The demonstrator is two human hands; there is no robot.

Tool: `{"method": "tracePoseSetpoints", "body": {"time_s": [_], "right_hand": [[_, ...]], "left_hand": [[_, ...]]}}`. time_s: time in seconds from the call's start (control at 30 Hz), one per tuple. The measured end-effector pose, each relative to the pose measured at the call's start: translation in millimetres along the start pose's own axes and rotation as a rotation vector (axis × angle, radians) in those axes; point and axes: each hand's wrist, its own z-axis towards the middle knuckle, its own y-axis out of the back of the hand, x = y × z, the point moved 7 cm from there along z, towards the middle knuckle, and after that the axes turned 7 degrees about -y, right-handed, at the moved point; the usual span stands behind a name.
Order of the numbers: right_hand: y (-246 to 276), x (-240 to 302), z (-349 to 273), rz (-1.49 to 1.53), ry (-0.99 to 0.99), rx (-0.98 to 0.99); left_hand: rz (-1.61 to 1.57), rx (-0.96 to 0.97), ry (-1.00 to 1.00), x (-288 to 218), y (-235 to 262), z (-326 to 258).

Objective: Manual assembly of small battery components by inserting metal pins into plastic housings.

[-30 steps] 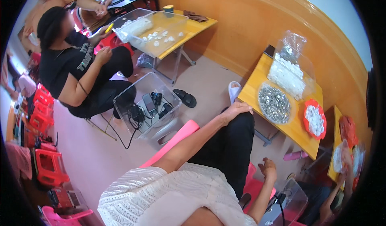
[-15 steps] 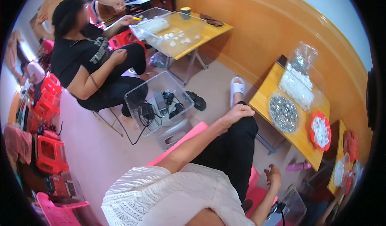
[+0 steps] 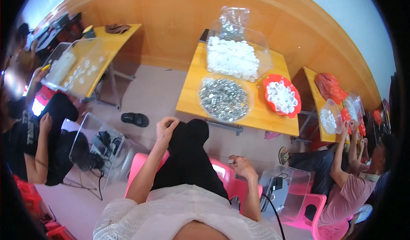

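My left hand is at my black-trousered knee, its fingers curled and pressed together; what they hold, if anything, is hidden. My right hand is raised over the pink chair, fingers bent, with a small pale spot at the fingertips too small to name. Ahead is a yellow table. On it are a clear tub of white pieces, a round clear dish of shiny silvery pieces, and a red scalloped dish of white pieces. Neither hand touches these.
A person in black sits at left near another yellow table. Clear bins with devices and cables stand at left and right. At right, a person in pink reaches to a third table. A black slipper lies on the floor.
The view has swung right, so the table with the dishes is now straight ahead and the person in pink shows. My left hand stays by my knee; my right hand appears higher, over the chair.
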Motion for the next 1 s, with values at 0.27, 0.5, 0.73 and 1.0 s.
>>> {"method": "tracePoseSetpoints", "body": {"time_s": [0.27,0.5,0.73,1.0], "right_hand": [[151.9,58.9,30.0,0.743,0.124,-0.618],[314.4,129.6,155.4,0.220,0.295,-0.993],[329.1,83.2,304.2,-0.271,0.188,-0.500],[309.9,63.6,368.4,-0.349,0.020,-0.115]], "left_hand": [[-0.245,-0.214,-0.295,-75.9,-53.5,63.9],[-0.569,-0.225,-0.397,-121.4,-110.3,144.6],[-0.607,-0.081,-0.216,-83.6,-130.0,144.8],[-0.614,-0.050,-0.125,-71.0,-125.9,147.8]]}}
